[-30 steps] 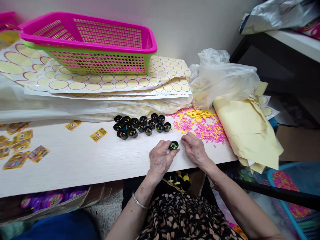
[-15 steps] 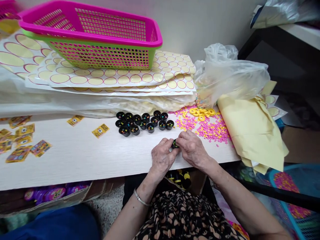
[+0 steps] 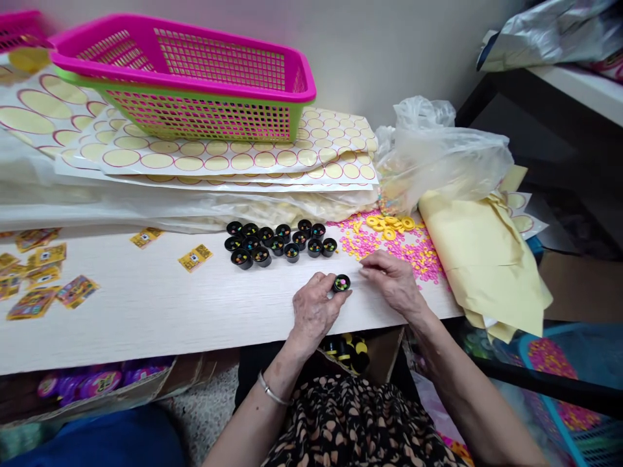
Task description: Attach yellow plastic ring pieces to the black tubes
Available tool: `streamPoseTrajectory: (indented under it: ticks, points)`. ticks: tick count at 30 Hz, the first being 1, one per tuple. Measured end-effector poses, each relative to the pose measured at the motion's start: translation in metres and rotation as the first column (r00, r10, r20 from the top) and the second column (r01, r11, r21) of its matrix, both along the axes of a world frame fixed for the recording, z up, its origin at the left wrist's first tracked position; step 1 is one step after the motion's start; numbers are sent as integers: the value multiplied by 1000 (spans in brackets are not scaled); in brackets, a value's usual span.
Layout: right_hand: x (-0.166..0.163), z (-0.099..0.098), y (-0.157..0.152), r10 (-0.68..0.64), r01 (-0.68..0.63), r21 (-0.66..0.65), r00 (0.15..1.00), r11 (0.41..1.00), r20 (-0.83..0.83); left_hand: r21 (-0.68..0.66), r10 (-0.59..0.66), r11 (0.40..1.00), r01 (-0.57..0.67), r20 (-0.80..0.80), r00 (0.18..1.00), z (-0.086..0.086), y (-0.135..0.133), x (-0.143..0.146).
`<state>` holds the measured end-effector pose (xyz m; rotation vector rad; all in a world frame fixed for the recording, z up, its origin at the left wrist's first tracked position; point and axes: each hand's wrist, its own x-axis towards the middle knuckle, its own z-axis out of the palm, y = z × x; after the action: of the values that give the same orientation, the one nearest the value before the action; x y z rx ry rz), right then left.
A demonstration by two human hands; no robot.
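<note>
Presently, the left hand (image 3: 315,305) grips a small black cup (image 3: 341,283) between thumb and fingers, mouth up, coloured bits inside, over the table (image 3: 146,311). The right hand (image 3: 392,279), partly curled, is just beside the cup, apart; cannot tell whether its fingertips hold anything. Farther back: clustered black cups (image 3: 292,251), loose pink and yellow pieces (image 3: 426,259).

The left forearm (image 3: 278,379) and right forearm (image 3: 462,376) extend inward from the near side. The left hand (image 3: 314,310) curls in a grip; the right hand (image 3: 395,282), apart to the right, bends its fingers (image 3: 376,261).
</note>
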<state>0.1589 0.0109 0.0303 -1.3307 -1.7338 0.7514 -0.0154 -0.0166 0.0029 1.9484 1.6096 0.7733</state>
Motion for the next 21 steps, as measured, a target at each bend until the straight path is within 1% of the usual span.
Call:
streamPoseTrajectory:
  ticks: [1, 3, 5, 6, 8, 10, 13, 15, 17, 19, 21]
  points:
    - [9, -4, 5, -106, 106, 34, 994, 994, 10, -8, 7, 1000, -7, 8, 1000, 0, 0, 0]
    - [27, -11, 17, -312, 302, 105, 945, 948, 101, -24, 18, 1000, -18, 23, 1000, 1, 1, -1]
    - [42, -16, 31, -465, 433, 170, 844, 885, 267, -32, 35, 999, -34, 26, 999, 0, 2, -1]
    - [48, -18, 37, -497, 460, 189, 789, 868, 362, -33, 42, 999, -41, 25, 999, 0, 3, -1]
    - [53, -19, 49, -484, 459, 190, 695, 868, 533, -33, 47, 998, -46, 17, 999, -1, 4, -1]
    - [54, -19, 59, -438, 452, 164, 609, 877, 661, -33, 37, 999, -37, -2, 999, -1, 5, -1]
    - [51, -16, 70, -363, 462, 104, 517, 881, 775, -33, 32, 999, -33, -25, 999, 0, 5, -1]
    - [51, -14, 74, -333, 453, 86, 500, 887, 799, -32, 30, 999, -31, -22, 999, 1, 5, -1]
    - [53, -11, 75, -338, 429, 102, 521, 897, 784, -27, 28, 999, -29, -13, 1000, 0, 5, -1]
    - [55, -7, 71, -384, 417, 141, 586, 898, 713, -17, 33, 999, -33, -1, 999, -1, 5, -1]
    - [54, -3, 60, -406, 404, 139, 711, 904, 574, -9, 36, 999, -36, 13, 999, -2, 5, 0]
